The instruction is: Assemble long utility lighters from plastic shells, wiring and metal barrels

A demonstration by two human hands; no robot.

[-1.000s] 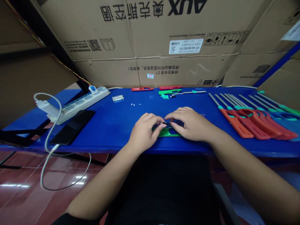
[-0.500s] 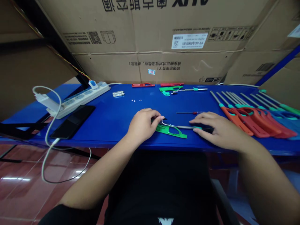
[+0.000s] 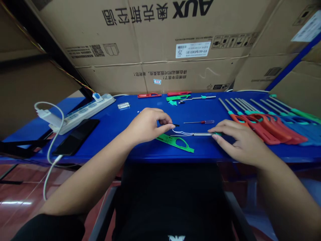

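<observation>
The person's left hand [image 3: 146, 126] holds a small black part [image 3: 176, 125] in a tight pinch between thumb and forefinger, with a thin white wire [image 3: 182, 133] running close by to a steel lighter nozzle [image 3: 203, 134]. The right hand [image 3: 238, 142] has an open grip, touching the nozzle's green collar [image 3: 219, 134]. A green lighter shell [image 3: 174, 142] lies just below on the blue worktop [image 3: 112, 149].

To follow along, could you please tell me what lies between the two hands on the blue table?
The head view shows a thin white wire and a green-collared metal tube.
</observation>
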